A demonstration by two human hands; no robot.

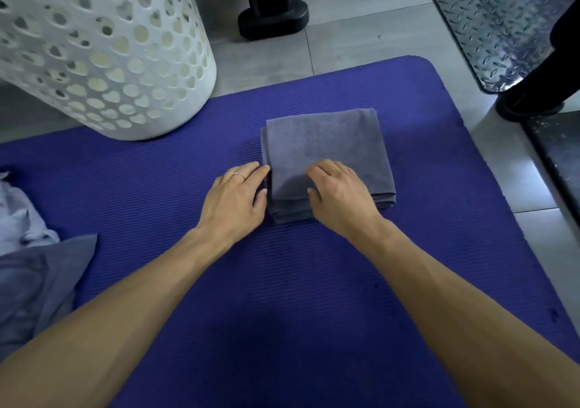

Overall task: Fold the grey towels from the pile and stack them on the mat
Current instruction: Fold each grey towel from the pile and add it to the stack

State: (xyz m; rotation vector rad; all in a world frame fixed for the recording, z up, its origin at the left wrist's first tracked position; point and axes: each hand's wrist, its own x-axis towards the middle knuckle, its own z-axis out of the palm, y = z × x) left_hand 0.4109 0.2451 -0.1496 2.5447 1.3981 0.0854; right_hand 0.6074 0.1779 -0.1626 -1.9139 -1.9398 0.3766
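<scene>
Partly, perhaps, right hand point(337, 195) over towels point(326, 144)

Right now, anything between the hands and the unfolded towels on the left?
Nothing visible. Bare purple mat lies between the left hand and the towel pile. Both hands, the right hand too, rest at the folded stack.

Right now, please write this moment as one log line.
stage: squaring stack | left hand: touches folded grey towels | right hand: rests on top | unfolded pile: left edge
</scene>
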